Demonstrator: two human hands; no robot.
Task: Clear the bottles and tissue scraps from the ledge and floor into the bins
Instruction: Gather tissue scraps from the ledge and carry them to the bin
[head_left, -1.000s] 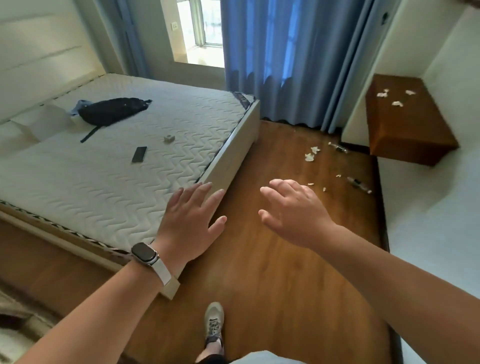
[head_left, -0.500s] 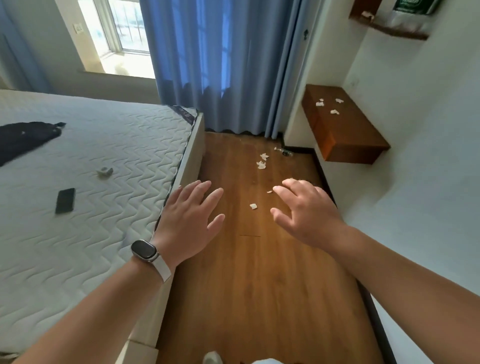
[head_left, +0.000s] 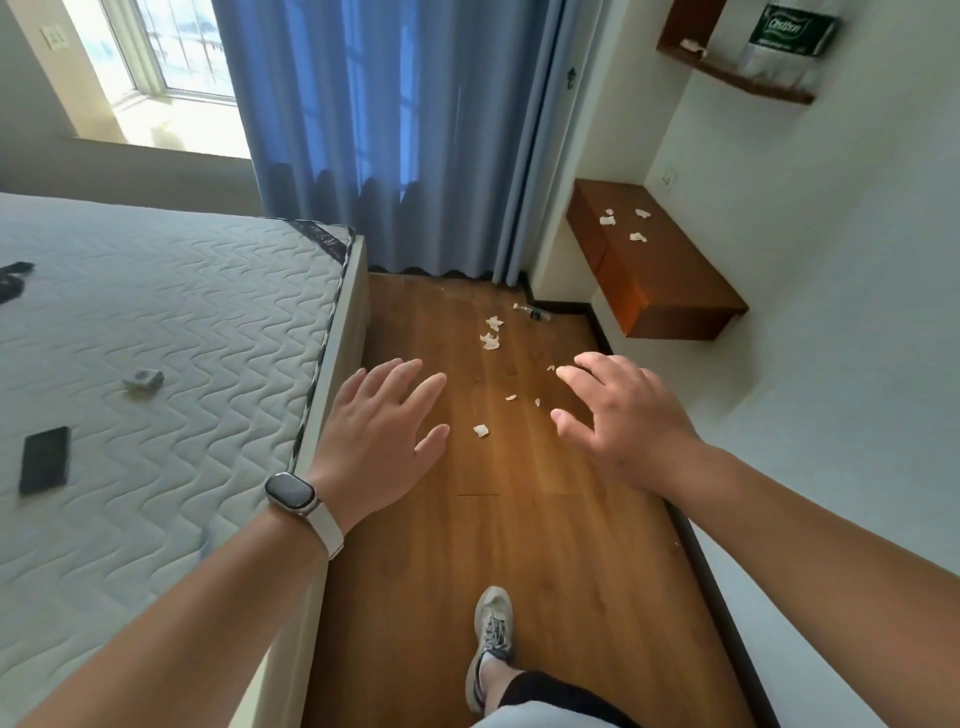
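White tissue scraps (head_left: 490, 340) lie scattered on the wooden floor ahead of me, with a small one (head_left: 481, 429) between my hands. A small bottle (head_left: 535, 312) lies on the floor near the curtain's foot. Three more tissue scraps (head_left: 607, 220) sit on the brown wooden ledge (head_left: 670, 280) at the right wall. My left hand (head_left: 382, 441) and my right hand (head_left: 623, 415) are stretched out in front of me above the floor, fingers spread, holding nothing. No bin is in view.
A bed with a quilted mattress (head_left: 156, 374) fills the left side; a phone (head_left: 44, 460) and a small object (head_left: 143, 378) lie on it. Blue curtains (head_left: 384, 135) hang ahead. A high shelf (head_left: 737, 78) carries a tissue pack. My shoe (head_left: 491, 631) stands on the floor strip.
The view has swung right and moved forward along the bed, bringing the scraps and ledge closer. Both hands stay stretched out and empty.
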